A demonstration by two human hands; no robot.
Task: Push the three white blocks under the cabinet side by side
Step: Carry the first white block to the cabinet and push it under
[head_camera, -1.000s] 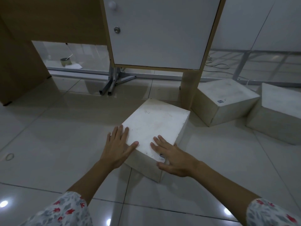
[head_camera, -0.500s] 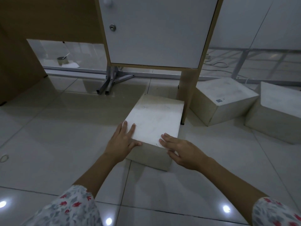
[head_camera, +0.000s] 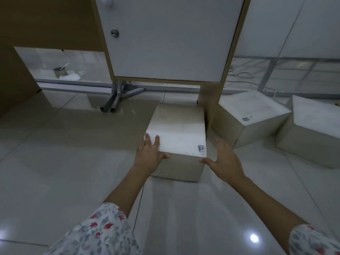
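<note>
A white block (head_camera: pixel 179 131) lies on the floor with its far end under the cabinet (head_camera: pixel 169 39), tight against the cabinet's right wooden leg (head_camera: pixel 209 94). My left hand (head_camera: pixel 149 153) rests flat on its near left corner, fingers on top and thumb on the front face. My right hand (head_camera: pixel 223 159) is spread open at the near right corner, thumb touching the edge. A second white block (head_camera: pixel 252 111) sits angled to the right of the leg. Further right lies a third white block (head_camera: pixel 312 126), also outside the cabinet.
A metal stand foot (head_camera: pixel 117 98) sits under the cabinet's left part. A brown panel (head_camera: pixel 16 76) stands at far left. A small tin with a stick (head_camera: pixel 59 71) and cables (head_camera: pixel 242 74) lie behind glass at the back. Tiled floor spreads around.
The first block has slid forward and turned straight, its far end now under the cabinet beside the leg. My right hand has shifted off the top to the block's right corner.
</note>
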